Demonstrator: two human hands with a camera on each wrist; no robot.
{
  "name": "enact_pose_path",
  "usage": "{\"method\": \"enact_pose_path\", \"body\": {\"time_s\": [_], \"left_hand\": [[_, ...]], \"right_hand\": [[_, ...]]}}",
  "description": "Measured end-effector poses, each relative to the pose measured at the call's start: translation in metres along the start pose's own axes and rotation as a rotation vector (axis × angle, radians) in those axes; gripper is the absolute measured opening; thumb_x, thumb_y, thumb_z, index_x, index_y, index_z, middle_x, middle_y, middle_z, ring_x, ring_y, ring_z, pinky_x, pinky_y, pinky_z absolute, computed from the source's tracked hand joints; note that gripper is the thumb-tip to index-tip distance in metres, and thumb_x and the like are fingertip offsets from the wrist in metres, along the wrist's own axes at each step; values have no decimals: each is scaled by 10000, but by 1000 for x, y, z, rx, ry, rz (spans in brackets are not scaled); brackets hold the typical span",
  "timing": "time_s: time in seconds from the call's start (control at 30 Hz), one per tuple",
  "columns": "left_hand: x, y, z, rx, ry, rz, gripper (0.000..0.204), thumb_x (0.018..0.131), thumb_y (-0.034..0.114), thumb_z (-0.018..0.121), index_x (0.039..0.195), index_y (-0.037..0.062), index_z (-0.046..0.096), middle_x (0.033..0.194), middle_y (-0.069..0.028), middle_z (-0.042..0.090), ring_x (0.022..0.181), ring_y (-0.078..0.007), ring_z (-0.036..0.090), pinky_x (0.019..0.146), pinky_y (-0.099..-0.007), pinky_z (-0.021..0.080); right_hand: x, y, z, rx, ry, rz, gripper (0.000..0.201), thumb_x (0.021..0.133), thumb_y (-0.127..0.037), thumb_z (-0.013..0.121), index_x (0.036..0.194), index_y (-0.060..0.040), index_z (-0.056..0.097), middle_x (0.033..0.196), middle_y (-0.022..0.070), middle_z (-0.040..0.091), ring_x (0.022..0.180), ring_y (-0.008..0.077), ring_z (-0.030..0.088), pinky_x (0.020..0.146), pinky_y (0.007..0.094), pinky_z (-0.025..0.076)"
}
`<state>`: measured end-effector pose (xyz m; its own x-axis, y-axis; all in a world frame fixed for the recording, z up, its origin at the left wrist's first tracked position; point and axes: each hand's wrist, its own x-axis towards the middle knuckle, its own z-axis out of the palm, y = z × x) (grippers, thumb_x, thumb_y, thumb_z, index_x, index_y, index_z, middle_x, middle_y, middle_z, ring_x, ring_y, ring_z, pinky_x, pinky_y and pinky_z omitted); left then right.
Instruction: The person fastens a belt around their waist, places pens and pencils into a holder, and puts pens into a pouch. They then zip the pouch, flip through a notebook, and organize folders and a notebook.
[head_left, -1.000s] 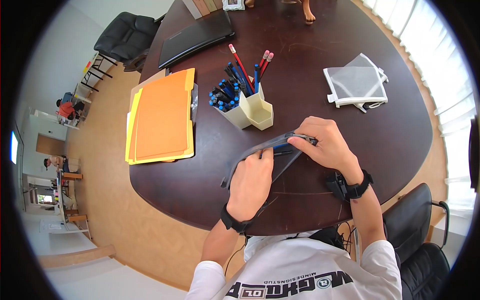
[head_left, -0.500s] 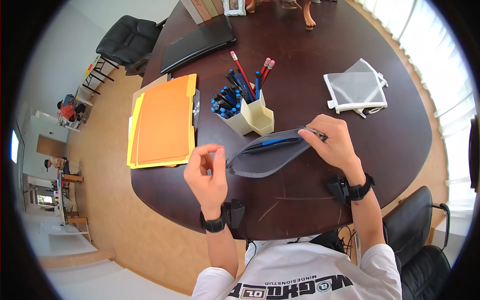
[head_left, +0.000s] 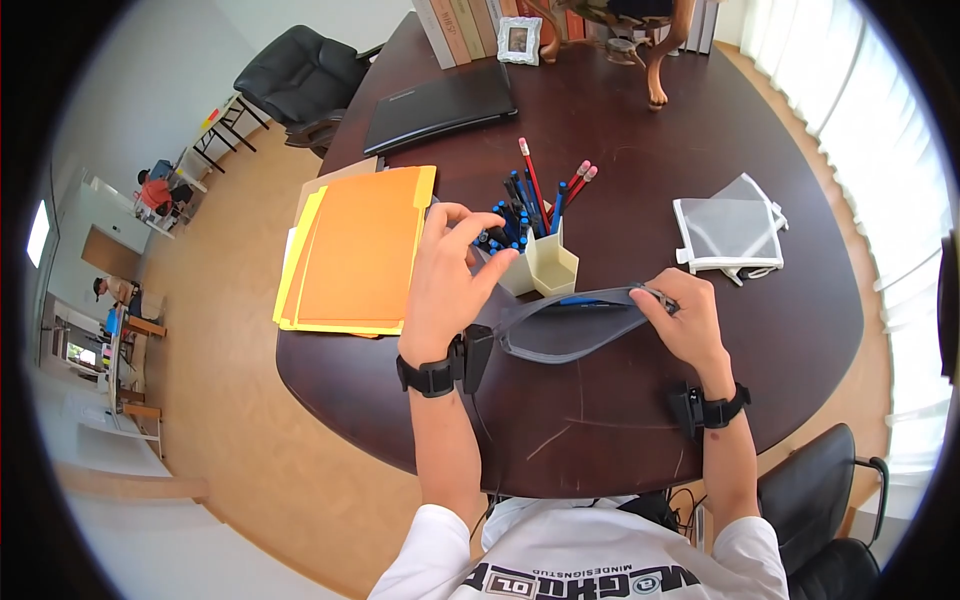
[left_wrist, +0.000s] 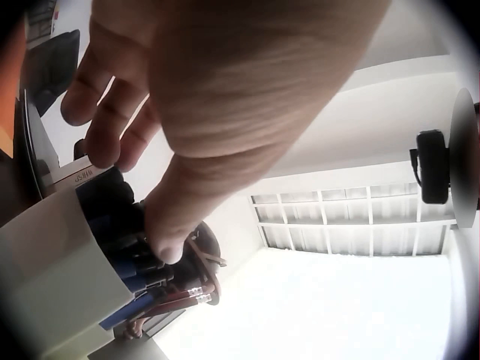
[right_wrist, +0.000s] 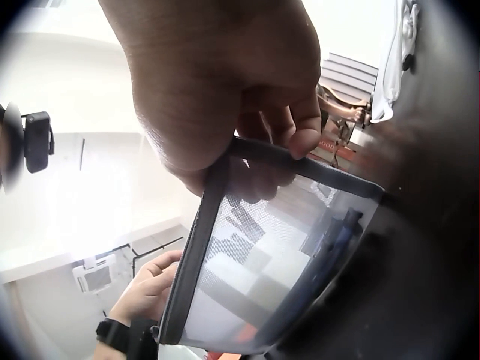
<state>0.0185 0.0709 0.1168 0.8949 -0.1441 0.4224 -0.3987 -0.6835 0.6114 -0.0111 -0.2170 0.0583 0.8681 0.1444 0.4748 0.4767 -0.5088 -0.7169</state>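
Observation:
My left hand is at the cream pen holder, its thumb and fingers spread around the tops of the blue-capped black pens; in the left wrist view the thumb touches or nearly touches the pens. Red pencils stand behind them. Between thumb and fingers, my right hand pinches one end of a grey mesh pouch, whose mouth gapes. Blue and dark pens show inside the pouch through the mesh in the right wrist view.
Orange and yellow folders lie left of the holder, a black laptop behind them. White mesh pouches lie at the right. Books, a picture frame and a wooden-legged object stand at the back.
My left hand has come out of the pouch and moved up and away to the pen holder. My right hand still holds the pouch. The head view has shifted, showing more of the table's back.

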Motion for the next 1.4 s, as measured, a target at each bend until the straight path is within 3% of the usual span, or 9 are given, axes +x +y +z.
{"method": "enact_pose_path", "body": {"time_s": [0.13,0.23,0.4,0.53,0.73,0.9,1.03,1.23,1.4], "left_hand": [[4,0,0,-1,49,10,231,821,75,774,1037,37,701,990,-71,525,674,-150,532,645,-295,482],[8,2,-1,-42,170,159,176,843,48,750,1007,26,692,930,-70,557,668,-158,553,629,-290,477],[-9,39,-28,-49,542,299,118,887,15,703,984,-21,647,913,-95,623,686,-184,591,629,-276,485],[-55,80,-46,-297,731,373,118,923,24,675,993,-50,615,918,-156,650,752,-214,626,641,-299,512],[-76,89,-21,175,240,488,265,763,121,800,992,38,697,833,-62,645,645,-229,570,609,-336,473],[-57,87,29,426,-74,524,339,737,152,807,1049,71,700,925,-44,645,791,-243,596,686,-356,456],[-51,89,22,287,-100,445,370,767,143,796,1116,69,697,960,-58,651,838,-250,607,714,-376,468],[-8,48,-13,269,92,310,284,838,106,729,1106,27,675,905,-105,630,830,-298,590,751,-415,479],[24,32,-2,323,-20,305,283,812,120,755,1073,30,689,908,-107,598,871,-295,584,782,-401,477]], "right_hand": [[1,-2,-2,1,-19,0,151,845,-104,740,798,30,687,674,92,594,571,200,530,556,312,414],[0,-1,1,5,4,-16,181,850,-142,761,793,18,698,651,92,581,564,221,525,530,331,407],[0,-2,0,-8,-17,-32,173,847,-136,762,795,16,699,661,98,591,582,235,539,538,339,417],[0,0,0,0,-3,-49,168,842,-131,764,794,16,699,677,106,608,605,246,561,549,346,433],[-2,1,0,2,14,-57,186,828,-148,779,793,15,697,681,110,618,617,259,574,561,353,449],[-3,2,1,8,17,-61,192,822,-157,784,790,11,696,683,111,623,622,267,579,563,361,449],[-1,2,-3,-5,13,-37,188,825,-162,778,791,6,701,683,110,628,637,269,587,575,367,454],[-2,0,-1,22,6,-51,184,828,-160,770,781,5,703,676,110,630,648,272,592,582,369,459],[-3,-1,1,61,5,-56,190,825,-156,772,769,9,697,666,111,625,631,272,587,568,368,455]]}}
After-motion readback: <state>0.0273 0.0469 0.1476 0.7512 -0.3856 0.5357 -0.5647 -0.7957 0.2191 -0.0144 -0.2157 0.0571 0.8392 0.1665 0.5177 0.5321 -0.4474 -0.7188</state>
